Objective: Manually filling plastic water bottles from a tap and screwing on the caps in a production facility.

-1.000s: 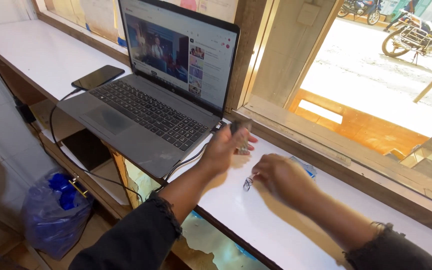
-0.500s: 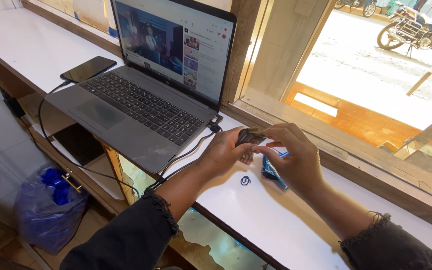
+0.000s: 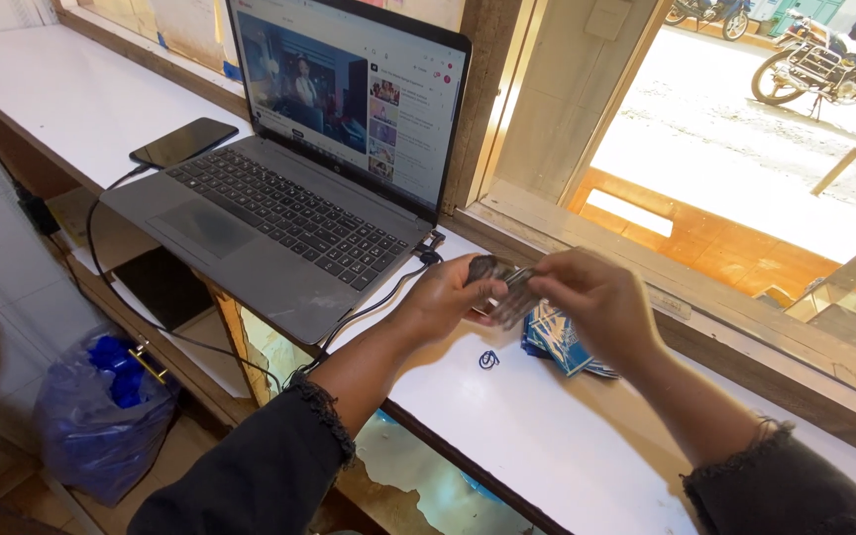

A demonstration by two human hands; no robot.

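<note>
Dark small device [image 3: 492,269] pinched between left hand [image 3: 445,297] and right hand [image 3: 596,302] fingers, above white counter [image 3: 547,436]

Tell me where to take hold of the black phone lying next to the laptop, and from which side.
Take the black phone across its two long edges, near the middle, coming from above. It lies flat on the white counter, so nothing gets under it. Its near end sits close to the laptop corner, with a black cable running by it, so keep the grip toward the far end. This is a judgement from one view.
</note>
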